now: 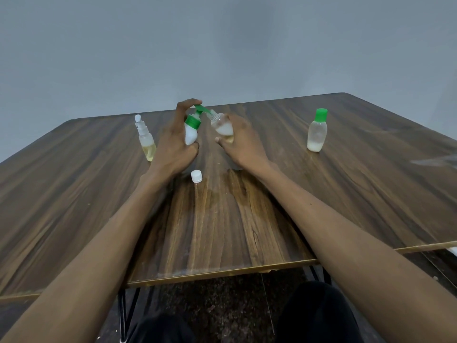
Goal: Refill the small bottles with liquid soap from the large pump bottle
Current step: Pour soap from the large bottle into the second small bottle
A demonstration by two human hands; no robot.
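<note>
My left hand (173, 139) grips the white pump bottle (191, 133) with the green collar, a finger resting on the green pump head (200, 108). My right hand (241, 142) holds a small clear bottle (222, 126), uncapped and tilted so its open neck meets the pump spout. White soap fills part of the small bottle. Its white cap (196, 176) lies on the wooden table (247, 206) in front of my hands.
A small spray bottle (146, 139) with yellowish liquid stands left of my left hand. A small capped bottle with a green lid (317, 131) and white soap stands to the right. The table's near edge runs above my knees.
</note>
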